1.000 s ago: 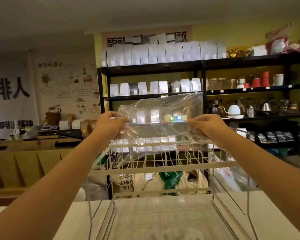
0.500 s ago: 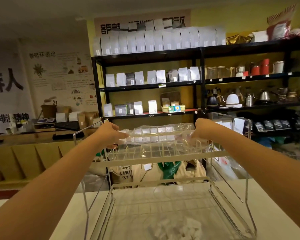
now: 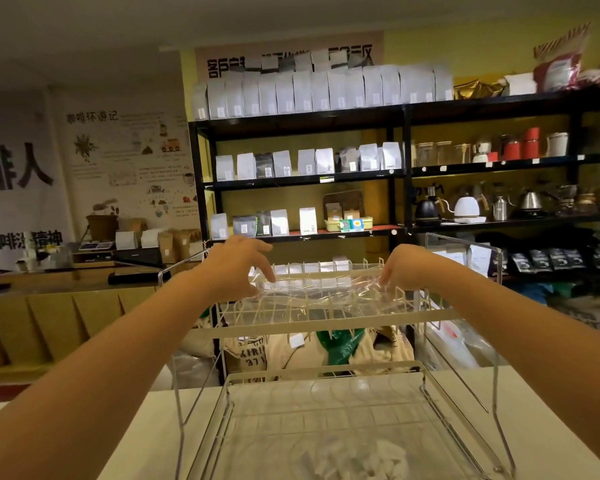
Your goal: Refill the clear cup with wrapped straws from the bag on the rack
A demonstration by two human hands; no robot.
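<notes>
A clear, nearly empty-looking plastic bag [image 3: 326, 292] lies flat on the top tier of the white wire rack [image 3: 326, 325]. My left hand [image 3: 236, 268] hovers over the bag's left end with fingers spread, its fingertips just touching the plastic. At the bag's right end my right hand [image 3: 400, 268] has its fingers pointing down and resting loosely on the plastic. Neither hand grips the bag. No clear cup is in view, and I cannot make out any wrapped straws in the bag.
The rack's lower tier [image 3: 326, 372] holds something white and crumpled [image 3: 361, 459] near the bottom edge. The rack stands on a white counter [image 3: 534, 410]. Behind it are burlap sacks [image 3: 253, 355] and black shelving [image 3: 404, 168] with white pouches and kettles.
Both hands lowered the bag from chest height onto the rack's top tier. My fingers have since loosened and my left hand has lifted slightly off the bag.
</notes>
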